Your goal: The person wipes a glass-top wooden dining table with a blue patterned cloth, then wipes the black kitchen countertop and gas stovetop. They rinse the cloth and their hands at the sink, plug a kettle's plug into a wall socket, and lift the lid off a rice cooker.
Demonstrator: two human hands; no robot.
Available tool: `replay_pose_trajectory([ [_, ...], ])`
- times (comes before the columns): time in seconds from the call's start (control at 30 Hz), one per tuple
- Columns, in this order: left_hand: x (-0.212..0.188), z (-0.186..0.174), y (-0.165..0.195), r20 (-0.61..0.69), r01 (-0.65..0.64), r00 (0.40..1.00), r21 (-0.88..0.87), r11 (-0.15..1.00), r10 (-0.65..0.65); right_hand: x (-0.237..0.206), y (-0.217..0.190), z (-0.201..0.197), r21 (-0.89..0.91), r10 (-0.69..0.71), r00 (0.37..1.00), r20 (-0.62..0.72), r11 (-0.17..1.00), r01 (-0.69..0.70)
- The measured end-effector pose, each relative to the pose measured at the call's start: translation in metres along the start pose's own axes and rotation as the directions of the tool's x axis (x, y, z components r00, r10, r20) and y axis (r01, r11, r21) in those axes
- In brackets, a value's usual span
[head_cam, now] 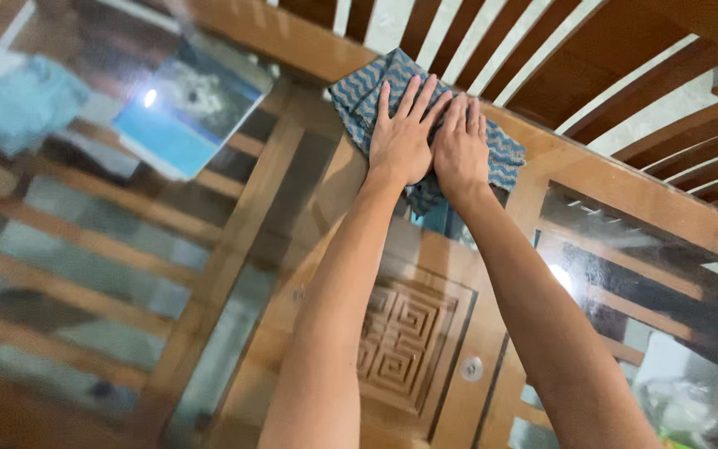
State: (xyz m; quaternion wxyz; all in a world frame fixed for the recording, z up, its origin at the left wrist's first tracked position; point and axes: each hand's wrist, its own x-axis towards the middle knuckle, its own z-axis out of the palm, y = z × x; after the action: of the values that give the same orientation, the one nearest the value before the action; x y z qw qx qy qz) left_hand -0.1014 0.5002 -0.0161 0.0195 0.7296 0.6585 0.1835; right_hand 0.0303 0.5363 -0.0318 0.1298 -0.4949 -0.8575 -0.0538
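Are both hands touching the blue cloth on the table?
Touching. The head view shows the left hand and right hand pressed flat, side by side, on the blue cloth.

I see one thing that could count here: a flat rectangular item toward the upper left of my view, well apart from my hands. It looks like a thin package or a printed card, tilted so one corner points down and toward me. Its lower part is bright blue, its upper part darker with a blurred whitish patch in the middle, and a small bright glare spot sits near its left edge. I cannot tell whether it lies on the glass or under it, as the picture is blurred there. At the lower right edge I make out a crinkled clear plastic bag, seen through the glass, with a little green at its bottom.
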Motion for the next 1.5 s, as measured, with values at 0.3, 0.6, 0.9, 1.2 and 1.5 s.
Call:
replay_pose_trajectory([
  [0.3,-0.183,-0.039,-0.009,-0.136,0.170,0.976,-0.013,0.985,-0.170,-0.110,-0.115,-0.014,-0.057,-0.224,0.974,-0.015,0.973,0.223],
  [0.6,-0.496,-0.136,-0.014,-0.073,0.523,0.850,0.222,0.823,-0.521,-0.317,-0.346,-0.056,0.186,-0.504,0.863,-0.018,0.847,0.498],
  [0.9,-0.650,-0.173,0.039,0.012,0.702,0.699,0.180,0.689,-0.715,-0.453,-0.390,-0.123,0.620,-0.637,0.770,0.034,0.618,0.484],
  [1.2,-0.482,-0.151,-0.056,-0.024,0.544,0.838,-0.035,0.839,-0.545,-0.296,-0.358,-0.079,0.600,-0.430,0.902,0.028,0.729,0.329],
  [1.5,-0.149,-0.084,-0.163,0.054,0.221,0.975,-0.169,0.961,-0.215,-0.024,-0.223,-0.010,0.409,-0.112,0.994,-0.007,0.906,0.106],
])
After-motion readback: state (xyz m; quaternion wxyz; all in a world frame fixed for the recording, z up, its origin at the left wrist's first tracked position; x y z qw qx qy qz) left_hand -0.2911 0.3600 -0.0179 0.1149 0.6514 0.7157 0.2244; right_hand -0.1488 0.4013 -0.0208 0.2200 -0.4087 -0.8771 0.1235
